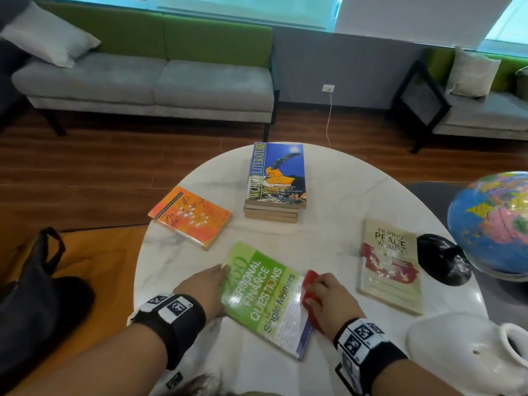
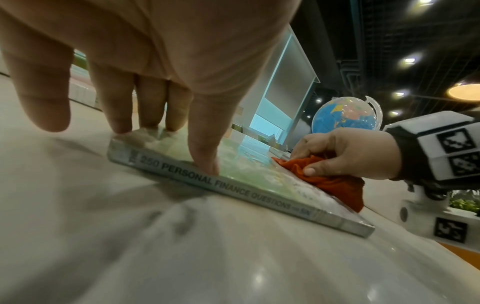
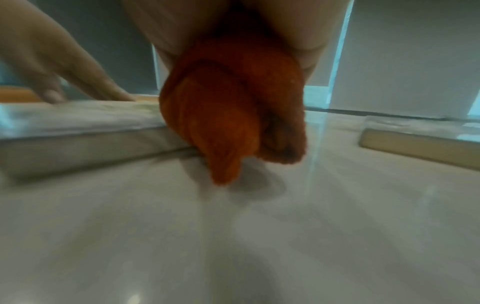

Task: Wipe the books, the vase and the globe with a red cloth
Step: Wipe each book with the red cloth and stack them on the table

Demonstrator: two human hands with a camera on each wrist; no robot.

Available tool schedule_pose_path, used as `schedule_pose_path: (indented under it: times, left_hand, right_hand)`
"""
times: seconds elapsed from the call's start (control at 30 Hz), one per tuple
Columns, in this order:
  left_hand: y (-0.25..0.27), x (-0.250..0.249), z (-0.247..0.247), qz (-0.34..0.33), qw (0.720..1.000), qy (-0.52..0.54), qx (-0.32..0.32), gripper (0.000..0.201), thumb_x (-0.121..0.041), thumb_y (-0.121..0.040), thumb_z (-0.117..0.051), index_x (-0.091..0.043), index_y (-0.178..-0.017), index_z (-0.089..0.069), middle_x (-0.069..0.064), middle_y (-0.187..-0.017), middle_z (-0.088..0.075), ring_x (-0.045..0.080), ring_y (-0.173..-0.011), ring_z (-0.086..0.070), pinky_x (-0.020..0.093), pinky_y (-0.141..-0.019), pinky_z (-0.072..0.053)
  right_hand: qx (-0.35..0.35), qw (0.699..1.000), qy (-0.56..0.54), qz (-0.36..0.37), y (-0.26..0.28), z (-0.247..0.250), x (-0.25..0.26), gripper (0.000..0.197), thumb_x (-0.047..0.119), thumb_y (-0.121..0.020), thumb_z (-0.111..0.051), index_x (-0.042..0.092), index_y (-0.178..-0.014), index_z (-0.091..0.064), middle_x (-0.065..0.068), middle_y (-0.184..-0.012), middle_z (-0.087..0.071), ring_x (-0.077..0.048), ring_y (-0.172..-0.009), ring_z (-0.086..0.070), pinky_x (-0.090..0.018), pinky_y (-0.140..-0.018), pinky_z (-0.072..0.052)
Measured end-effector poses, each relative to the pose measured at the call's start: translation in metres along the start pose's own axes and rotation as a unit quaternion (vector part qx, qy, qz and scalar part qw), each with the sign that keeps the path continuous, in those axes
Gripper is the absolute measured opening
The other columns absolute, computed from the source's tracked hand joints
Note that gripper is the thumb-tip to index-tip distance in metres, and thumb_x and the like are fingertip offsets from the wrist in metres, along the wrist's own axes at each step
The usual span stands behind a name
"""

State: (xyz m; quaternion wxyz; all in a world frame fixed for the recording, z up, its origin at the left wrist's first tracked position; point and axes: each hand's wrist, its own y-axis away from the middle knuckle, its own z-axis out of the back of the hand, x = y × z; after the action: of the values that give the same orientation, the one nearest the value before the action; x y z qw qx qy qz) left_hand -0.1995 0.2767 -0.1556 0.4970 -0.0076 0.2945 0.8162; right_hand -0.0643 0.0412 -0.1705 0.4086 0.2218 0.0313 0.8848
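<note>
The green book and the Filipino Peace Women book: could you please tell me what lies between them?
The right hand gripping the red cloth at the green book's edge; beyond it, bare table up to the Peace Women book, in the head view.

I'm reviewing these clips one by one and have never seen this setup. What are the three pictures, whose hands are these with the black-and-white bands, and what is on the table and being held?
There is no machine: a person works bare-handed, with a camera on the head and one on each wrist. The patterned bands are the wrist mounts.

The head view looks down on a round white table. The left hand presses straight fingers on a green book, holding it flat. The right hand grips a bunched red cloth at the book's right edge.

Also on the table: an orange book, a stack of books, a beige book, a globe and a white vase lying on its side.

The left wrist view shows the pressing fingers; the right wrist view is mostly cloth.
</note>
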Motion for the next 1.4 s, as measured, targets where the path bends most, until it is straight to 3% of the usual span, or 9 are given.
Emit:
schedule_pose_path:
  times: [0.17, 0.3, 0.43, 0.6, 0.77, 0.97, 1.1, 1.27, 1.4]
  left_hand:
    - [0.002, -0.002, 0.002, -0.008, 1.000, 0.002, 0.002, 0.093, -0.036, -0.083, -0.066, -0.024, -0.153, -0.007, -0.005, -0.160, -0.009, 0.014, -0.145, -0.019, 0.026, -0.116, -0.023]
    - [0.003, -0.001, 0.001, -0.005, 1.000, 0.002, 0.007, 0.092, -0.035, -0.084, -0.066, -0.025, -0.153, -0.006, -0.006, -0.160, -0.007, 0.013, -0.145, -0.018, 0.025, -0.116, -0.022]
    - [0.002, -0.002, 0.001, -0.003, 1.000, 0.002, 0.008, 0.092, -0.035, -0.084, -0.066, -0.025, -0.153, -0.006, -0.006, -0.160, -0.007, 0.014, -0.145, -0.018, 0.025, -0.116, -0.022]
    - [0.002, 0.000, 0.000, 0.000, 1.000, 0.000, 0.011, 0.092, -0.035, -0.084, -0.066, -0.025, -0.153, -0.006, -0.006, -0.160, -0.007, 0.014, -0.145, -0.018, 0.026, -0.116, -0.022]
    - [0.003, -0.001, 0.000, 0.000, 1.000, -0.001, 0.010, 0.092, -0.035, -0.084, -0.066, -0.025, -0.153, -0.006, -0.006, -0.160, -0.007, 0.013, -0.145, -0.018, 0.025, -0.116, -0.021]
    - [0.003, -0.001, 0.000, 0.001, 1.000, 0.001, 0.007, 0.092, -0.037, -0.084, -0.066, -0.026, -0.153, -0.006, -0.007, -0.160, -0.007, 0.013, -0.145, -0.018, 0.025, -0.115, -0.022]
    - [0.002, -0.001, -0.001, -0.003, 1.000, 0.005, 0.005, 0.092, -0.039, -0.083, -0.066, -0.026, -0.153, -0.007, -0.007, -0.160, -0.007, 0.013, -0.145, -0.019, 0.025, -0.115, -0.023]
    - [0.000, 0.000, -0.003, 0.003, 1.000, 0.004, 0.005, 0.093, -0.039, -0.082, -0.067, -0.026, -0.153, -0.008, -0.007, -0.160, -0.009, 0.014, -0.144, -0.020, 0.026, -0.115, -0.024]
    - [-0.001, 0.001, -0.004, 0.006, 1.000, 0.003, 0.008, 0.094, -0.038, -0.082, -0.067, -0.026, -0.153, -0.007, -0.007, -0.160, -0.009, 0.014, -0.144, -0.020, 0.027, -0.115, -0.025]
  right_hand:
    - [0.083, 0.990, 0.006, 0.115, 0.015, -0.006, 0.002, 0.034, 0.035, -0.094, -0.051, 0.024, -0.125, -0.060, 0.010, -0.127, -0.045, -0.012, -0.111, -0.050, -0.013, -0.095, -0.032]
    - [0.017, 0.999, 0.006, 0.028, 0.005, 0.004, -0.003, 0.028, 0.033, -0.094, -0.049, 0.024, -0.118, -0.061, 0.007, -0.124, -0.046, -0.014, -0.103, -0.054, -0.022, -0.092, -0.042]
    - [0.106, 0.987, 0.036, 0.119, 0.018, -0.005, 0.014, 0.032, 0.031, -0.094, -0.048, 0.023, -0.123, -0.059, 0.006, -0.125, -0.045, -0.016, -0.108, -0.053, -0.023, -0.092, -0.041]
    - [0.049, 0.997, 0.032, 0.049, 0.009, 0.003, 0.008, 0.027, 0.031, -0.094, -0.047, 0.025, -0.119, -0.058, 0.003, -0.120, -0.044, -0.017, -0.102, -0.055, -0.025, -0.091, -0.043]
    - [0.110, 0.986, 0.041, 0.116, 0.024, -0.003, 0.017, 0.027, 0.031, -0.095, -0.046, 0.023, -0.120, -0.055, 0.003, -0.122, -0.042, -0.019, -0.103, -0.055, -0.021, -0.085, -0.039]
    - [0.022, 0.999, 0.005, 0.024, 0.012, 0.010, 0.012, 0.024, 0.032, -0.094, -0.048, 0.025, -0.115, -0.057, 0.011, -0.101, -0.036, -0.013, -0.090, -0.055, -0.020, -0.081, -0.042]
    - [0.108, 0.988, -0.007, 0.110, 0.042, -0.009, 0.019, 0.023, 0.034, -0.091, -0.051, 0.025, -0.110, -0.058, 0.009, -0.111, -0.042, -0.015, -0.097, -0.057, -0.017, -0.078, -0.037]
    - [0.049, 0.998, 0.004, 0.026, 0.025, -0.003, 0.017, 0.024, 0.031, -0.094, -0.047, 0.024, -0.115, -0.055, 0.009, -0.120, -0.041, -0.013, -0.101, -0.056, -0.018, -0.081, -0.040]
    - [0.105, 0.991, 0.011, 0.087, 0.039, -0.012, 0.031, 0.025, 0.029, -0.092, -0.047, 0.020, -0.114, -0.052, 0.003, -0.119, -0.043, -0.020, -0.097, -0.058, -0.023, -0.081, -0.043]
